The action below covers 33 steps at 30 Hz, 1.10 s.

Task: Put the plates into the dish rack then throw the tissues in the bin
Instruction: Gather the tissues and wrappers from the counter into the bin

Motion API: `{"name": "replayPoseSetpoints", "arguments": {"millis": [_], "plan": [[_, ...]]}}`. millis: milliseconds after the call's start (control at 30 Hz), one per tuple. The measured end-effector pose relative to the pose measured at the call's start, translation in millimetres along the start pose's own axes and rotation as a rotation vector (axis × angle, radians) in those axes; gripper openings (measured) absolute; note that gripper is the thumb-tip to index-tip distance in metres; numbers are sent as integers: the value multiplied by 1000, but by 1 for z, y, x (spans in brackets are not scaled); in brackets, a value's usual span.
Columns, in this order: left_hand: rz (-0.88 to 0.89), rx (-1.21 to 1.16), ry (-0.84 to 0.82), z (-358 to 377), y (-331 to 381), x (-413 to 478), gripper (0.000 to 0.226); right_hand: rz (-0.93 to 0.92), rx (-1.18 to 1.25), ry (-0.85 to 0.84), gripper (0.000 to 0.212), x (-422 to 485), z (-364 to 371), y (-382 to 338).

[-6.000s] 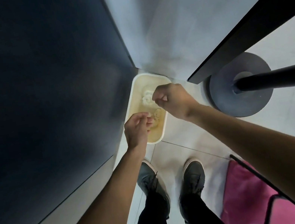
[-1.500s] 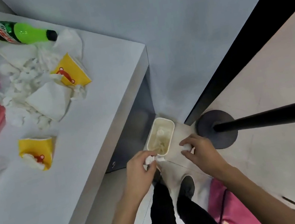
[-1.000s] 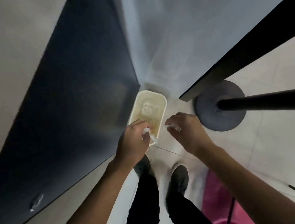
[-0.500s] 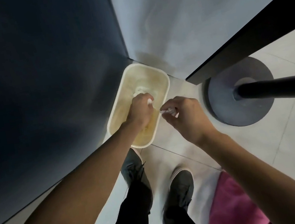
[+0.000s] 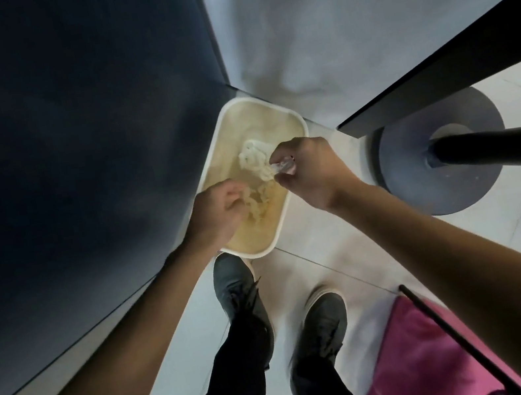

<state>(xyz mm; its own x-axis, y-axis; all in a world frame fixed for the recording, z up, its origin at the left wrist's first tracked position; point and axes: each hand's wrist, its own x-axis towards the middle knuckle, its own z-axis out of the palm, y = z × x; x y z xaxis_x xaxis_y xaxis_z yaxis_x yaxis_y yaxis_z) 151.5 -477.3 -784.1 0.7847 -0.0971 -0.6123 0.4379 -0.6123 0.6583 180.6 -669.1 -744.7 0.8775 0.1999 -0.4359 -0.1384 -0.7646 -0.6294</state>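
A cream rectangular bin (image 5: 297, 117) stands on the floor in the corner between a dark panel and a pale wall. Crumpled white tissues (image 5: 252, 158) lie inside it. My left hand (image 5: 219, 211) hangs over the bin's left rim with loosely curled fingers, and I see nothing gripped in it; a dim crumpled tissue (image 5: 257, 199) sits just beyond its fingertips, inside the bin. My right hand (image 5: 312, 172) is over the bin's right rim and pinches a small piece of tissue (image 5: 281, 167) between thumb and fingers. No plates or dish rack are in view.
A round dark stand base (image 5: 424, 189) with a black pole (image 5: 505, 150) sits right of the bin. A dark panel (image 5: 71, 161) fills the left. A pink fabric item with a black frame (image 5: 420, 360) is at lower right. My shoes (image 5: 237, 292) stand just before the bin.
My left hand has drawn back from the bin's middle to its left rim, without the tissue it carried. My right hand has moved over the bin with its tissue. The view has tilted slightly.
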Motion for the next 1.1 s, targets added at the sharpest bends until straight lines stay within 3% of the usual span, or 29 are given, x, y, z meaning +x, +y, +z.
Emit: {"name": "replayPoseSetpoints", "arguments": {"millis": [200,400,700,1100], "plan": [[-28,-42,88,-17,2,-70,30,135,124,-148,41,18,-10,-10],[-25,-94,143,-23,39,-102,29,138,33,-175,27,-10,-39,-31],[2,-172,169,-51,126,-189,30,105,73,-90,25,-118,-111,-97],[22,-167,241,-143,232,-389,36,-78,112,-116,27,-294,-201,-268]]}}
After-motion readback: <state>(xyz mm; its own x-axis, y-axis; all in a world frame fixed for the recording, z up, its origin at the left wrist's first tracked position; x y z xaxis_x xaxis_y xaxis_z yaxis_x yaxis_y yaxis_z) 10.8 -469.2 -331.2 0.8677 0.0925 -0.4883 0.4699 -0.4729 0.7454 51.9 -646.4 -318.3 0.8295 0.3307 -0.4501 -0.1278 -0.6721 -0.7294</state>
